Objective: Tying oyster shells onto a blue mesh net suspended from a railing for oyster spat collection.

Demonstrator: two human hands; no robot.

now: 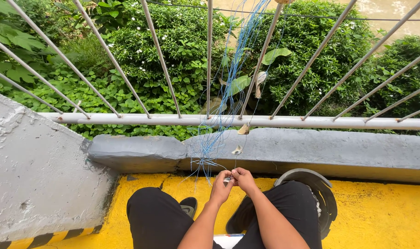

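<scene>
The person sits on a yellow-painted floor [380, 216], black-trousered knees [150, 207] raised, forearms running out of the bottom edge of the view. Between the knees, the left hand [220, 186] and right hand [243, 179] meet, fingertips pinched narrow on something small and pale [227, 180]; what it is cannot be made out, since the fingers hide most of it. A dark shoe [189, 206] shows beside the left knee, and a round grey object [318, 189] is half covered by the right leg.

Just beyond the hands, a bundle of thin blue strands [210, 147] hangs down over the grey concrete curb [311, 147], its loose ends fanning out near the floor's far edge. The strands rise along the white metal railing [246, 121] and leave the top of the view. Two small pale scraps [243, 130] dangle beside them.

A rough grey wall [35, 170] closes the left side; the floor lies open to the right. Past the bars stand dense green bushes [173, 50].
</scene>
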